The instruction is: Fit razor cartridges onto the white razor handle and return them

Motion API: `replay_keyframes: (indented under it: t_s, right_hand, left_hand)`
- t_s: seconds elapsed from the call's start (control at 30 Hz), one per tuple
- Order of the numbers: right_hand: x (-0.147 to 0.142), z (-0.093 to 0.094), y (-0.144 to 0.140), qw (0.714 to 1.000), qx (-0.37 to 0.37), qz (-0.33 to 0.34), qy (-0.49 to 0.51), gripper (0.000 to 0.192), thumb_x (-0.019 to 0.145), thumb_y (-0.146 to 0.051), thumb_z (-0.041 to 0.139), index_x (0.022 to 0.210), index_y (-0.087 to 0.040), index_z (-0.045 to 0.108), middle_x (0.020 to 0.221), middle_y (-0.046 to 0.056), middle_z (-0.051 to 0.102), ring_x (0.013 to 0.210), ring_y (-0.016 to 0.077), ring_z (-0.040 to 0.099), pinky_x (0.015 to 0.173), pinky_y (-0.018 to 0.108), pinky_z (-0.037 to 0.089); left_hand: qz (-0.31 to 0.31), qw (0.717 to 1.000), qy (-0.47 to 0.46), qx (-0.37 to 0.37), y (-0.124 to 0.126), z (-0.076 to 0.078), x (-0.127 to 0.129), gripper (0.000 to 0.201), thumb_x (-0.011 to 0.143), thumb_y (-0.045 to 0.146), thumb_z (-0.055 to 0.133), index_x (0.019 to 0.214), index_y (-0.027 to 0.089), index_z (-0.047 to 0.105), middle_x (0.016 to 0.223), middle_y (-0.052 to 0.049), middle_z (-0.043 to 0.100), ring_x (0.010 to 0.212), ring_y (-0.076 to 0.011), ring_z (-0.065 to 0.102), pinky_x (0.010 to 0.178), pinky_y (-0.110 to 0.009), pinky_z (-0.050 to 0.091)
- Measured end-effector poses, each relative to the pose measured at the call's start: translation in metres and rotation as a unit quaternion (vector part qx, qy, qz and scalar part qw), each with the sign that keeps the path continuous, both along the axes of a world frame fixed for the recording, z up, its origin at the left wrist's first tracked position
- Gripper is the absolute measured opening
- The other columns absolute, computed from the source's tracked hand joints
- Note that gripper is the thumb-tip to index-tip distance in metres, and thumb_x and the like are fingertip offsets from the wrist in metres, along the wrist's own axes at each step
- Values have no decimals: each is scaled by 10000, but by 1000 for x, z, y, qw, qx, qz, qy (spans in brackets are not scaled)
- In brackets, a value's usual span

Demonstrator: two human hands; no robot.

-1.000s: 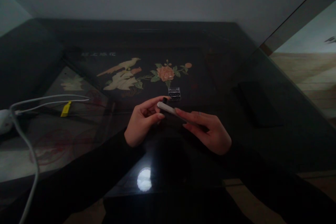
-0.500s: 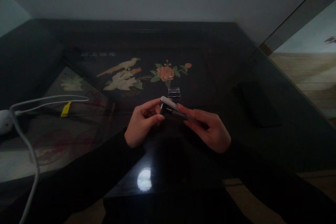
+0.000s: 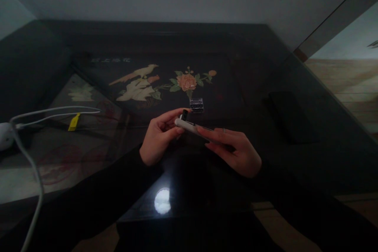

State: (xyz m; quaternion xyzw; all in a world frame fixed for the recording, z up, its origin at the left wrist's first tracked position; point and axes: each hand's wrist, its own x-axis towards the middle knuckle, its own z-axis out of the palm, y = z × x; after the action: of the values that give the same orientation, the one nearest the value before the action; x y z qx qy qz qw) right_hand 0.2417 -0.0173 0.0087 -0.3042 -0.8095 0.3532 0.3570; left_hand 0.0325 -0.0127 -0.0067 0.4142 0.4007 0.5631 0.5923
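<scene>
where the dark glass-topped table [image 3: 265,71] with its inlaid bird and flower picture fills the view, a white cable [image 3: 35,173] loops along its left side and a flat black rectangular object [image 3: 291,116] lies to the right. the right hand [image 3: 233,147] closes its fingers on a slim white stick-shaped device [image 3: 187,125], held above the table. the left hand [image 3: 159,136] pinches the device's small black end piece [image 3: 184,115]. just beyond sits a small clear plastic box [image 3: 196,105].

Head view, down over table [image 3: 265,67]
</scene>
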Motion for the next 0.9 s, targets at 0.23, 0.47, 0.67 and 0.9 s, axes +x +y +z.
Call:
replay_keyframes:
  t_s: [0.23,0.47,0.67,0.9]
  right_hand:
    - [1,-2,4,998,-4,-52,-23,430,900,-126,552,1313,-241,584,937,30,736,730,140,637,693,259,515]
    - [1,-4,6,997,-16,-69,-20,439,904,-158,548,1325,-281,570,1141,38,718,879,176,685,765,304,548]
    - [1,-3,2,998,-11,-57,-32,447,895,-167,568,1329,-274,566,1120,54,725,825,171,684,692,286,545]
    - [0,0,-2,1000,-15,-5,0,488,894,-123,566,1343,-314,544,1047,19,733,788,129,662,717,247,532]
  left_hand:
    - [-13,999,37,30,0,-6,-4,482,608,349,850,1047,182,742,593,34,574,523,-80,467,496,-198,372]
    - [-13,999,16,28,0,-6,-3,462,607,332,851,1032,184,745,573,44,564,492,-71,453,492,-200,356]
    - [-27,999,34,30,0,-4,-4,453,653,334,823,1074,193,734,601,38,543,544,-82,460,515,-191,369]
    - [-18,1000,-19,9,1,-3,0,436,624,335,851,1032,220,748,732,5,659,578,-62,488,528,-159,393]
